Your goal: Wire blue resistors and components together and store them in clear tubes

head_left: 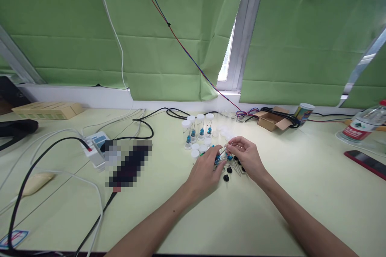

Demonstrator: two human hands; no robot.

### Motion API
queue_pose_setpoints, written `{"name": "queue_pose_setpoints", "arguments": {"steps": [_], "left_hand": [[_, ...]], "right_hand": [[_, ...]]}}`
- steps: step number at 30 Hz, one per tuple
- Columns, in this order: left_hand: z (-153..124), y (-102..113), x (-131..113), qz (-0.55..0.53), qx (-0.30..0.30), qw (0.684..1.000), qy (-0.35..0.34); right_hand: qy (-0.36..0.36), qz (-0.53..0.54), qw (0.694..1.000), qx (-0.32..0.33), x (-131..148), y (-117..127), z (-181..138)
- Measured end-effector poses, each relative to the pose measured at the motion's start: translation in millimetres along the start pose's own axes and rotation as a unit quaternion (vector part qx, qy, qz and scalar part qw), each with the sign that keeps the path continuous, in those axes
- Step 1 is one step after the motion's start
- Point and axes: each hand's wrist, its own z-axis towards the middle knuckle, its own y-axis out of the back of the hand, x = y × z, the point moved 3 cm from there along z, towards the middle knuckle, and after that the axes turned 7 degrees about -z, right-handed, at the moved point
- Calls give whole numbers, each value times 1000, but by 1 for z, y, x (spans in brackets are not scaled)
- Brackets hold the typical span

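Observation:
My left hand (206,169) and my right hand (245,155) meet over a small heap of blue parts with thin wire legs (222,157) on the pale table (271,216). Both hands have their fingers pinched on these parts. Small black round pieces (226,177) lie just below the hands. Behind them stand several clear vials with white caps (197,127), each with a blue part inside. Loose white caps (195,153) lie in front of the vials.
A power strip (95,148) with black and white cables (39,156) lies at the left. At the back right are an open cardboard box (270,120), a can (303,112), a water bottle (363,126) and a red phone (366,163). Green blinds hang behind.

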Motion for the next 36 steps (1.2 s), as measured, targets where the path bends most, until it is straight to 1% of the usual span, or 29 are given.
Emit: {"name": "queue_pose_setpoints", "arguments": {"steps": [10,24,36], "left_hand": [[0,0,2,-16,-11,1000,4],[0,-2,4,-16,-12,1000,2],[0,-2,4,-12,-12,1000,3]], "right_hand": [[23,21,1000,4,-2,-2,0],[57,-14,998,-13,-3,-1,1],[73,-38,996,-25,-2,-2,0]]}}
